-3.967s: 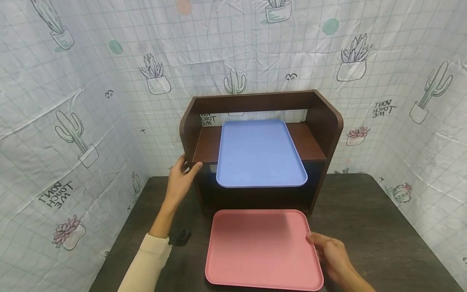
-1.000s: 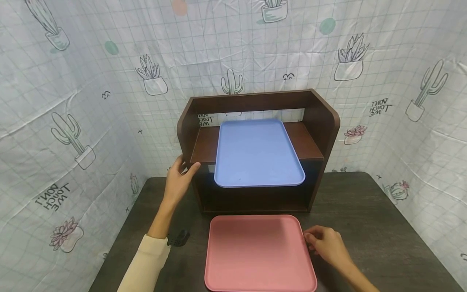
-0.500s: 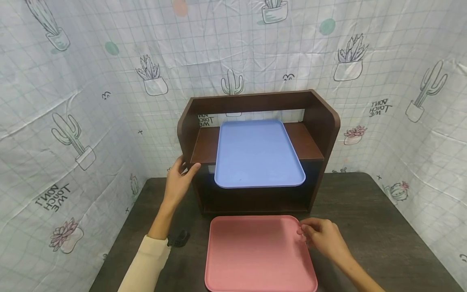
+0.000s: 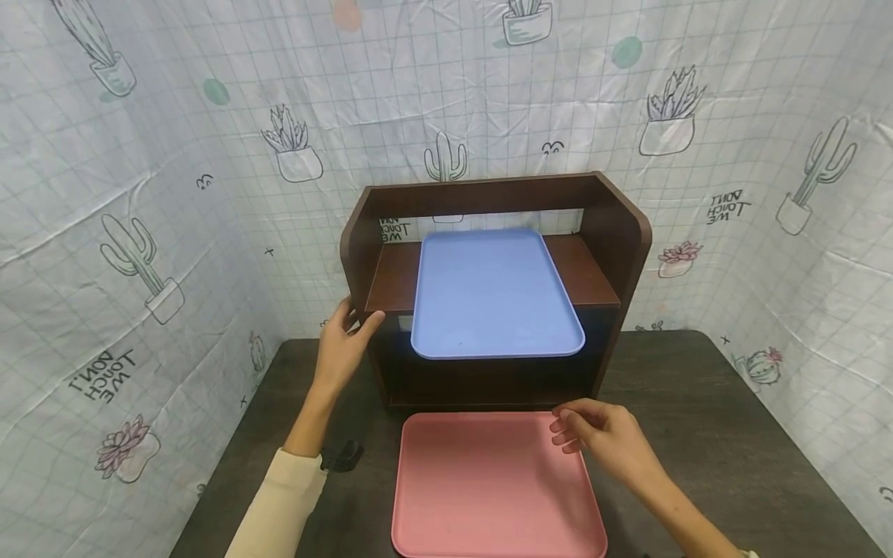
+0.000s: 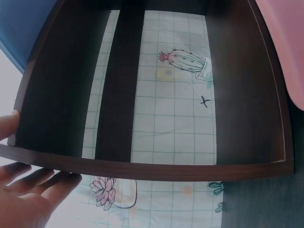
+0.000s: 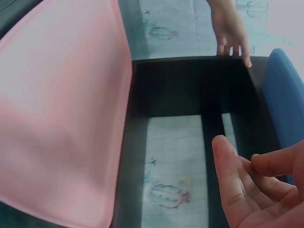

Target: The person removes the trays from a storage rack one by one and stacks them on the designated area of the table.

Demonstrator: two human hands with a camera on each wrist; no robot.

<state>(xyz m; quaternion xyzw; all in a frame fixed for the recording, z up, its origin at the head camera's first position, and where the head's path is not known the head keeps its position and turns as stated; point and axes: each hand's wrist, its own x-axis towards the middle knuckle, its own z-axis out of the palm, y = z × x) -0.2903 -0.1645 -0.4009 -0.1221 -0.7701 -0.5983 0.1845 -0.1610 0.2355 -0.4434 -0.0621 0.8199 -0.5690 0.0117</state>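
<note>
Brown shelf [image 4: 481, 195] is gripped by the left fingers [image 5: 62, 186]; right fingers [image 6: 230, 178] hover, loosely bent, above pink tray [image 4: 488, 484]

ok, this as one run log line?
left hand: grips shelf unit, left side | right hand: over pink tray, empty | blue tray: on upper shelf, overhanging front | pink tray: in front of shelf unit

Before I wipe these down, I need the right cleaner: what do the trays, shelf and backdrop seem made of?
Blue tray and pink tray: probably plastic, satin; even colour, smooth rounded rims.
Shelf: likely wood or laminated board, low sheen; dark brown flat panels.
Backdrop: apparently printed fabric, matte; soft folds and creases.
</note>
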